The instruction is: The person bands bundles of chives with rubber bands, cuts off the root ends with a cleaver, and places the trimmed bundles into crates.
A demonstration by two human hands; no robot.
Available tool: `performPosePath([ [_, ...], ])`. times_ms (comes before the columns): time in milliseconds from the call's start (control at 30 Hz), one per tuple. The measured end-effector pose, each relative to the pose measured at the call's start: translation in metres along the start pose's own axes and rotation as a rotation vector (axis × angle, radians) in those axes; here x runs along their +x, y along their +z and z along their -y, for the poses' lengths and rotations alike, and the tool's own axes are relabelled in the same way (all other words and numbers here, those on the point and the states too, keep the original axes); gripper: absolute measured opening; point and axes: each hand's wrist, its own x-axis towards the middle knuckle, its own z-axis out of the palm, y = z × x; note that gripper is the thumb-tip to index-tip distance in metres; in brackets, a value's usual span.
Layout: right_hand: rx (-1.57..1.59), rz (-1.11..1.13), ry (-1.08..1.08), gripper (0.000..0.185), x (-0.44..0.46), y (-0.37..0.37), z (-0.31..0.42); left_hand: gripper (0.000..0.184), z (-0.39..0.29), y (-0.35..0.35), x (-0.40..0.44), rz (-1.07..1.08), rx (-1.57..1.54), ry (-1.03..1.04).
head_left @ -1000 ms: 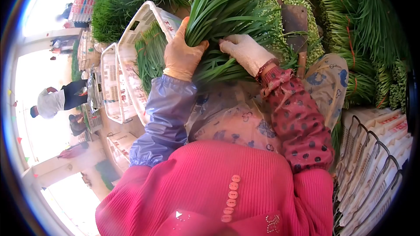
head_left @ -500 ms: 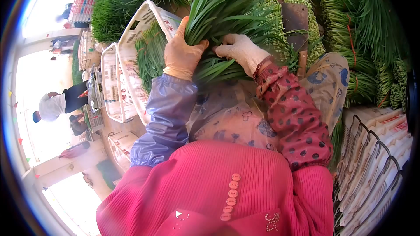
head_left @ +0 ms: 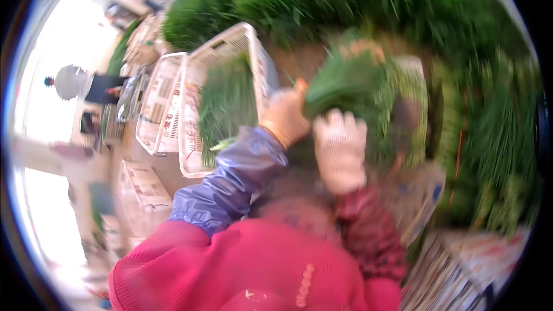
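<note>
In the middle of the head view, a bunch of garlic chives (head_left: 343, 83) slants up and to the right. My left hand (head_left: 286, 118), in a tan glove, closes around its left side with the thumb pointing up. My right hand (head_left: 341, 152), in a white knit glove, is at the lower edge of the bunch with its fingers curled against it. Motion blur hides the exact contact of the fingertips. Right of the bunch, a cleaver (head_left: 405, 116) lies on a heap of chopped pale green stem pieces (head_left: 422, 80).
To the left stands a white crate (head_left: 190, 158) holding chives (head_left: 227, 103), beside another white crate (head_left: 151, 118). Loose chives (head_left: 345, 0) cover the back; tied bundles (head_left: 495, 121) lie right. Stacked white crates (head_left: 461, 270) stand lower right. A person (head_left: 72, 82) is at far left.
The view has shifted and is now blurred, showing more of the crate and the chives behind. My right hand has turned more upright, its back now facing me. The bunch remains at my hands.
</note>
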Motion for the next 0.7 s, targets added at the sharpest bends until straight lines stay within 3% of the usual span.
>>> performPosePath([
  [67,-0.069,-0.023,-0.159,0.007,-0.004,0.007,0.004,0.06,-0.001,-0.004,0.014,0.231,0.069,-0.015],
  [133,0.122,0.04,-0.276,0.007,0.005,-0.007,0.001,0.052,0.001,-0.012,0.029,0.357,-0.029,0.014],
  [200,0.168,0.077,-0.229,0.009,0.004,-0.004,-0.003,0.05,0.001,-0.017,0.027,0.359,-0.238,-0.079],
  [267,0.116,0.141,-0.147,0.013,0.005,-0.009,0.003,0.055,-0.001,-0.025,0.026,0.296,-0.211,-0.043],
  [400,-0.111,0.218,-0.116,0.017,0.01,-0.013,0.042,0.064,-0.025,-0.055,0.025,0.266,-0.058,-0.173],
  [467,0.071,0.342,-0.004,0.022,0.021,-0.013,0.038,0.059,-0.029,-0.064,0.028,0.212,-0.11,-0.242],
  [533,0.691,0.198,0.405,0.026,0.021,0.011,0.017,0.055,-0.021,-0.057,0.029,0.139,-0.123,-0.235],
  [600,1.113,0.222,0.746,0.022,0.023,0.013,0.019,0.057,-0.019,-0.047,0.028,0.157,-0.122,-0.293],
  [700,1.197,0.252,0.719,0.022,0.019,0.005,0.025,0.048,-0.018,-0.042,0.021,0.122,-0.192,-0.275],
])
